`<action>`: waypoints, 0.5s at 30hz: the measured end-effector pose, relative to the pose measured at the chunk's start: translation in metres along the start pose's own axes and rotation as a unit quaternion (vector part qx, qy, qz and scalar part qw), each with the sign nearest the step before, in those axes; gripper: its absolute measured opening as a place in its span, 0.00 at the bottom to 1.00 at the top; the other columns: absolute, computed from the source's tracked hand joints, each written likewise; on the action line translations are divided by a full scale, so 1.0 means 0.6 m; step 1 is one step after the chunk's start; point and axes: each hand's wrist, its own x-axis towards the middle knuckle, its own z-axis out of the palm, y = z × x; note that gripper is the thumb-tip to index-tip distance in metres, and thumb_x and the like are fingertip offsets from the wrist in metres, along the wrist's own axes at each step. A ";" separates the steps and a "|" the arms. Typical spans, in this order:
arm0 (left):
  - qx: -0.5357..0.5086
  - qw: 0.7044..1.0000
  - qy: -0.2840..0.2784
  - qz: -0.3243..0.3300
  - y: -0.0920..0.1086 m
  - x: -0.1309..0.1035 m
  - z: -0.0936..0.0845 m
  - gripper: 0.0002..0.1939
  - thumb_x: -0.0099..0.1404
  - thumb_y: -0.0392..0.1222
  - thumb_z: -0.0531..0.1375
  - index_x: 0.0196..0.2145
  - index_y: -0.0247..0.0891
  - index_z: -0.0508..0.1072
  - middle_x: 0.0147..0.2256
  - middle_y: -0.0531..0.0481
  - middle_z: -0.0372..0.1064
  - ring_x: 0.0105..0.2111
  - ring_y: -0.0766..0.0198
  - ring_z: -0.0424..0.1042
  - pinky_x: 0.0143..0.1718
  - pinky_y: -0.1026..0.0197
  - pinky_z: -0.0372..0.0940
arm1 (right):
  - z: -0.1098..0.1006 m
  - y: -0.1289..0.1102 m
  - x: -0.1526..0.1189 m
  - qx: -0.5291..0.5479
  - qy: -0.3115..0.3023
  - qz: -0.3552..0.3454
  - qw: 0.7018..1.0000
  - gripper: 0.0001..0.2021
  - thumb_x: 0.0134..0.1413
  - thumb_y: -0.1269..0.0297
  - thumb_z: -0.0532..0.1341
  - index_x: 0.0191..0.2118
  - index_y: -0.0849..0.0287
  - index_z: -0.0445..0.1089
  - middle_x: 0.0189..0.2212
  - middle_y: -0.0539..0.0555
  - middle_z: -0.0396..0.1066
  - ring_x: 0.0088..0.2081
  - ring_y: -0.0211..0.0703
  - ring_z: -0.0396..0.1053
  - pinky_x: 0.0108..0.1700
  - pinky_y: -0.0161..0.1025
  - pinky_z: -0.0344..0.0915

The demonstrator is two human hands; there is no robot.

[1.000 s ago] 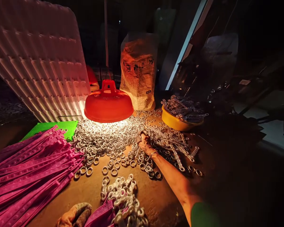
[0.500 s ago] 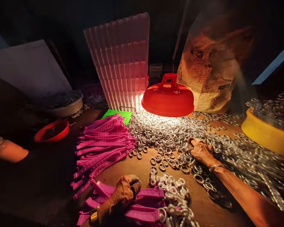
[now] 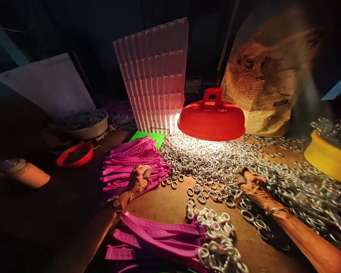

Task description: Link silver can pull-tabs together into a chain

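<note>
My left hand (image 3: 136, 182) rests on the near edge of a heap of pink plastic strips (image 3: 130, 161), its fingers curled on the strips. My right hand (image 3: 251, 184) lies closed among a wide spread of small white rings (image 3: 207, 155) under a low red lamp (image 3: 211, 119); what its fingers hold is hidden. In front of me lie more pink strips (image 3: 159, 237) with white rings (image 3: 216, 242) strung on their ends.
A ribbed white tray (image 3: 153, 72) leans upright behind the lamp, with a green mesh piece (image 3: 149, 137) at its foot. A printed bag (image 3: 265, 79) stands at the back right, a yellow bowl (image 3: 326, 159) of ringed pieces far right. A red dish (image 3: 75, 154) and grey basin (image 3: 86, 127) sit left.
My left hand has left the near strips and reached forward onto the pink heap. My right hand has stayed in the rings. The view has swung left since the earliest frame.
</note>
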 end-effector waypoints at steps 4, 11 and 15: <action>0.150 0.986 0.000 0.072 -0.022 0.030 -0.004 0.22 0.65 0.36 0.43 0.49 0.24 0.69 0.47 0.40 0.65 0.51 0.50 0.61 0.52 0.52 0.50 | 0.006 -0.001 -0.004 0.027 0.007 -0.005 1.000 0.10 0.49 0.76 0.55 0.35 0.62 0.72 0.30 0.60 0.69 0.31 0.43 0.60 0.42 0.41 0.50; 0.285 0.954 0.031 0.085 -0.098 0.078 0.026 0.17 0.59 0.30 0.56 0.47 0.25 0.72 0.42 0.35 0.69 0.44 0.48 0.65 0.44 0.50 0.54 | 0.043 0.008 0.020 -0.057 0.025 -0.035 0.997 0.17 0.45 0.71 0.54 0.42 0.59 0.71 0.32 0.58 0.71 0.41 0.52 0.61 0.41 0.43 0.46; 0.314 0.942 0.035 0.110 -0.125 0.088 0.033 0.17 0.60 0.31 0.57 0.47 0.27 0.72 0.41 0.37 0.69 0.43 0.49 0.65 0.43 0.51 0.56 | 0.058 0.017 0.025 -0.084 0.033 -0.059 0.994 0.18 0.41 0.73 0.54 0.41 0.61 0.72 0.27 0.57 0.69 0.37 0.50 0.62 0.38 0.41 0.45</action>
